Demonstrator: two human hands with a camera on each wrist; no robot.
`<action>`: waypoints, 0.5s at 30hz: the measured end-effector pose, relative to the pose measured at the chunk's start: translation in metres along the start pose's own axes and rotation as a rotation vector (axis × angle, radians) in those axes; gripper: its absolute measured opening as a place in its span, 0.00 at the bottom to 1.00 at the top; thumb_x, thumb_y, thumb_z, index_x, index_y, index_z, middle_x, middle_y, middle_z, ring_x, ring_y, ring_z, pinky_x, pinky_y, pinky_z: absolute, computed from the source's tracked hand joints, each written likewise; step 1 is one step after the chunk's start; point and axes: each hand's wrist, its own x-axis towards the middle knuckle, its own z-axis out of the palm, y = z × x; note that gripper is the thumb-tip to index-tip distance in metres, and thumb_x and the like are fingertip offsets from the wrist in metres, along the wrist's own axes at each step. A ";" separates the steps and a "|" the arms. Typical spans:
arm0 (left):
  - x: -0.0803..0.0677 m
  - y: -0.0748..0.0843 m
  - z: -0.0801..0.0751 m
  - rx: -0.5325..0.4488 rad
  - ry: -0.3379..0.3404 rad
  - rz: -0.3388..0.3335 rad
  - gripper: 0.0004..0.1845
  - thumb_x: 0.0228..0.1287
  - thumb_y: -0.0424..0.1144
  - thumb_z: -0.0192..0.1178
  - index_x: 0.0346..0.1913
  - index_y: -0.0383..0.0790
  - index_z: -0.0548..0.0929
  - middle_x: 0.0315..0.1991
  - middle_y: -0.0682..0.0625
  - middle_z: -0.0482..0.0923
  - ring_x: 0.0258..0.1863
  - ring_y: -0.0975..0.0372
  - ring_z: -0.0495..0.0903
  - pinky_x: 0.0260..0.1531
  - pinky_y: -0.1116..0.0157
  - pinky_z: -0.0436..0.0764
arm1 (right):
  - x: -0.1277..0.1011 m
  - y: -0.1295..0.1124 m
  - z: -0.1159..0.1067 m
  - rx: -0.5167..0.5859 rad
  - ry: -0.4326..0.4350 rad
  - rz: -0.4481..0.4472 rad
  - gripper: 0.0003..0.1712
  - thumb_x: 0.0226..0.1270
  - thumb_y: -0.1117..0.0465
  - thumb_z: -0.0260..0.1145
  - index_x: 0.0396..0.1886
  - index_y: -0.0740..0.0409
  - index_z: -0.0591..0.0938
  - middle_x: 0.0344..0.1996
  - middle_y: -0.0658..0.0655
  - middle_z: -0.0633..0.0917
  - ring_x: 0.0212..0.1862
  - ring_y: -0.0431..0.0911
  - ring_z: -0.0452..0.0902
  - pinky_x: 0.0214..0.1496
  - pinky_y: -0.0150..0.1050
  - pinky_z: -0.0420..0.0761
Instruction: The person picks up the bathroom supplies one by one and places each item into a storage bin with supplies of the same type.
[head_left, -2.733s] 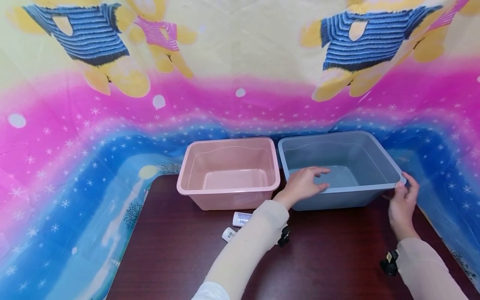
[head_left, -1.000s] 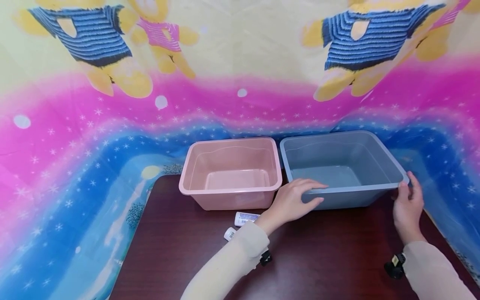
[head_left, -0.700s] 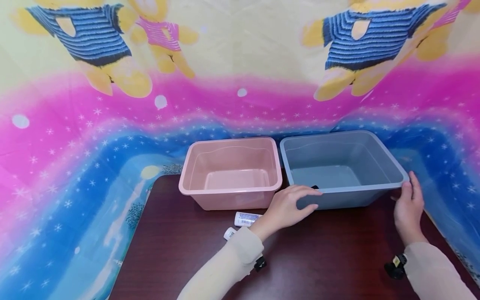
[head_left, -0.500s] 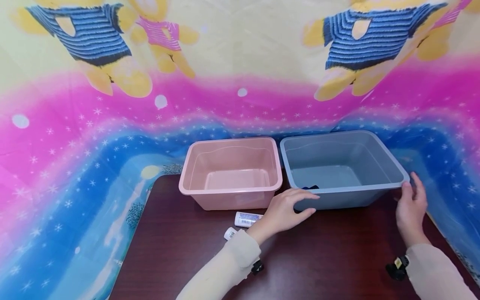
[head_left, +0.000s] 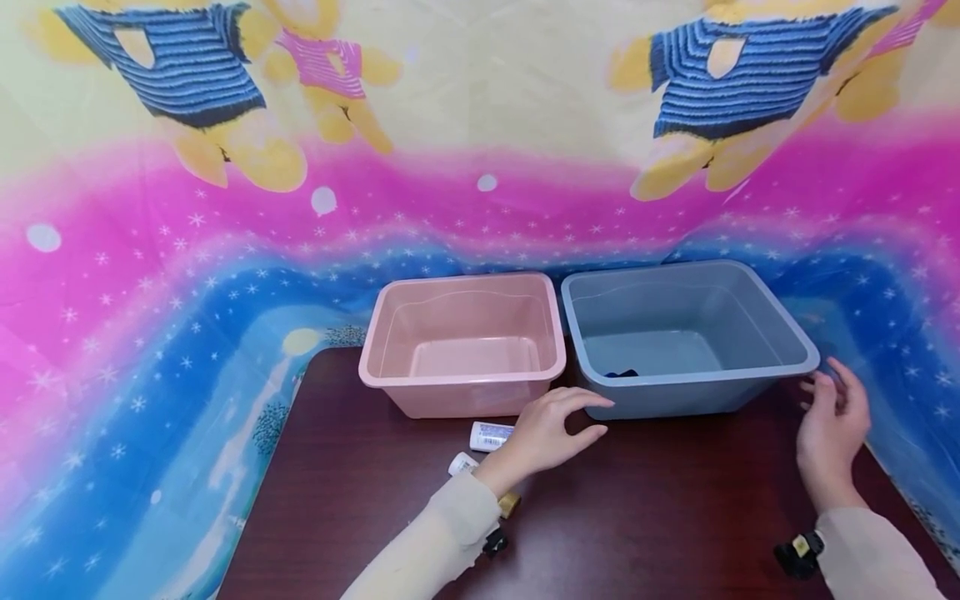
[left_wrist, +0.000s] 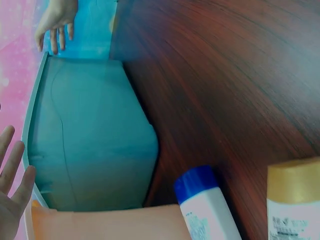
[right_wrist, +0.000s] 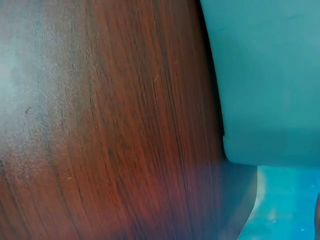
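Both hands hover above the dark wooden bench (head_left: 675, 500), each released and holding nothing. The left hand (head_left: 551, 433) hangs with loosely spread, relaxed fingers just in front of the near left corner of the blue-grey plastic tub (head_left: 690, 392), close to its wall but apart from it; in the left wrist view the fingertips (left_wrist: 12, 175) show at the edge beside the tub's wall (left_wrist: 95, 145). The right hand (head_left: 834, 429) is held upright with its fingers gently bent just off the tub's near right corner, not touching the rim as far as the head view shows; it also appears far off in the left wrist view (left_wrist: 56, 20) beyond the tub's end.

The blue-grey tub stands at the back right of the bench, with a small dark thing (head_left: 621, 374) lying on its floor near the front left corner; what it is cannot be told. Just beside it on the left stands a pink plastic tub (head_left: 461, 392), the two rims almost meeting. In front of the pink tub, near the left wrist, lie a white bottle with a blue cap (left_wrist: 202, 205) and a white bottle with a gold cap (left_wrist: 295, 200). A bright cartoon-bear cloth (head_left: 225, 208) backs the scene.
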 end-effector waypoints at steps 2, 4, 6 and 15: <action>-0.003 -0.003 -0.002 0.001 0.002 -0.011 0.18 0.66 0.48 0.65 0.58 0.56 0.83 0.54 0.63 0.80 0.55 0.72 0.75 0.52 0.78 0.71 | -0.003 0.001 0.000 0.019 0.009 -0.034 0.18 0.77 0.62 0.56 0.63 0.51 0.78 0.43 0.46 0.83 0.40 0.34 0.79 0.41 0.20 0.74; -0.005 -0.004 -0.004 -0.001 0.004 -0.016 0.18 0.66 0.48 0.66 0.58 0.56 0.83 0.54 0.63 0.80 0.56 0.72 0.75 0.53 0.77 0.71 | -0.005 0.002 -0.001 0.030 0.017 -0.045 0.18 0.76 0.62 0.56 0.62 0.51 0.79 0.43 0.46 0.84 0.40 0.34 0.80 0.41 0.20 0.74; -0.007 -0.006 -0.006 -0.011 0.007 -0.018 0.17 0.66 0.47 0.66 0.57 0.56 0.83 0.54 0.63 0.80 0.56 0.72 0.75 0.54 0.76 0.71 | -0.008 0.002 -0.002 0.047 0.022 -0.046 0.18 0.76 0.63 0.56 0.62 0.51 0.79 0.42 0.45 0.84 0.40 0.34 0.80 0.40 0.20 0.75; -0.018 -0.011 -0.018 -0.034 0.014 -0.053 0.17 0.66 0.47 0.66 0.57 0.55 0.83 0.55 0.62 0.80 0.58 0.71 0.74 0.58 0.72 0.71 | -0.023 0.004 -0.006 0.112 0.024 -0.044 0.17 0.76 0.66 0.55 0.61 0.54 0.79 0.42 0.47 0.86 0.38 0.35 0.82 0.37 0.21 0.76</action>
